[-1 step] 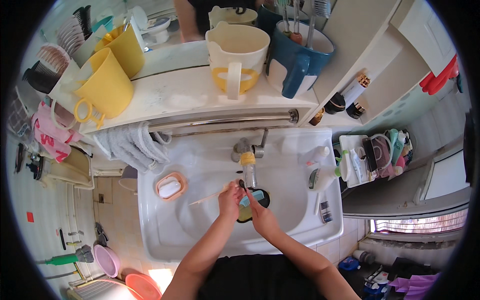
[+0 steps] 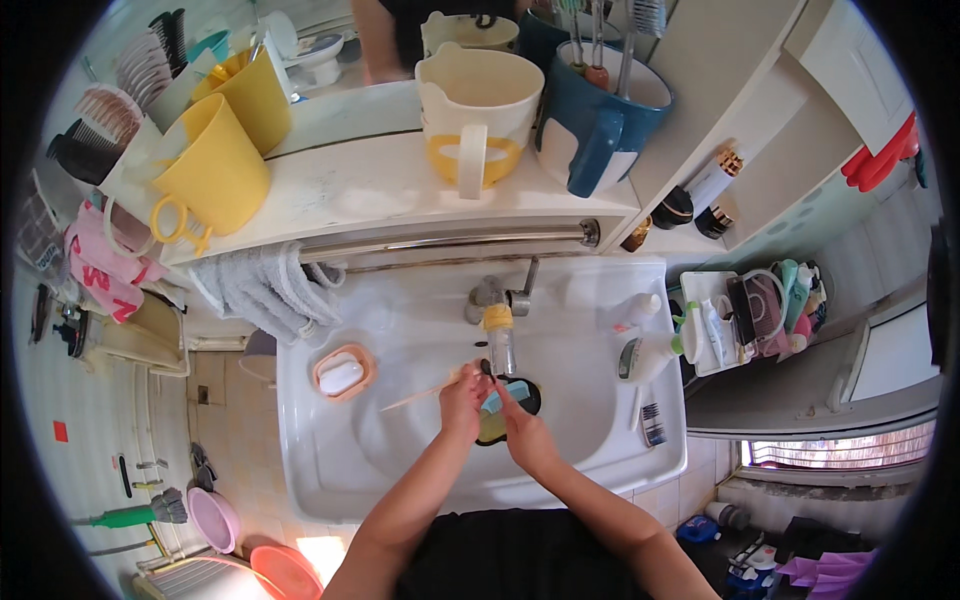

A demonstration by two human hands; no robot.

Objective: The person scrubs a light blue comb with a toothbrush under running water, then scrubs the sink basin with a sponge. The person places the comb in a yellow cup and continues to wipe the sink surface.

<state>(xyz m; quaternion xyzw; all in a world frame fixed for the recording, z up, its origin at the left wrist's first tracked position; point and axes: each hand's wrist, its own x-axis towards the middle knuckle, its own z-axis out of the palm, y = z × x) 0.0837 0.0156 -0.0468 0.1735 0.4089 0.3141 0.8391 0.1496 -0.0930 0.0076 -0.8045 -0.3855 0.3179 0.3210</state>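
Over the white washbasin [image 2: 340, 460], both my hands meet just in front of the tap's spout. My left hand [image 2: 463, 402] closes around a thin brush with a pale handle [image 2: 408, 399] pointing out to the left; its dark tip [image 2: 487, 367] shows by my fingertips. Fingers of my right hand [image 2: 527, 432] are closed together at that dark tip. Beneath the hands, a dark round thing [image 2: 533, 397] lies in the basin with a light blue piece [image 2: 497, 400] on it; my hands partly cover both. A clear tube with a yellow band [image 2: 501, 345] hangs from the tap [image 2: 490, 297].
Left in the basin sits soap in a pink dish [image 2: 373, 372]; bottles [image 2: 648, 358] and a small comb-like brush [image 2: 653, 425] stand or lie on the right rim. A grey towel [image 2: 265, 290] hangs from the rail [image 2: 440, 242]. Above, a shelf holds mugs [image 2: 478, 110].
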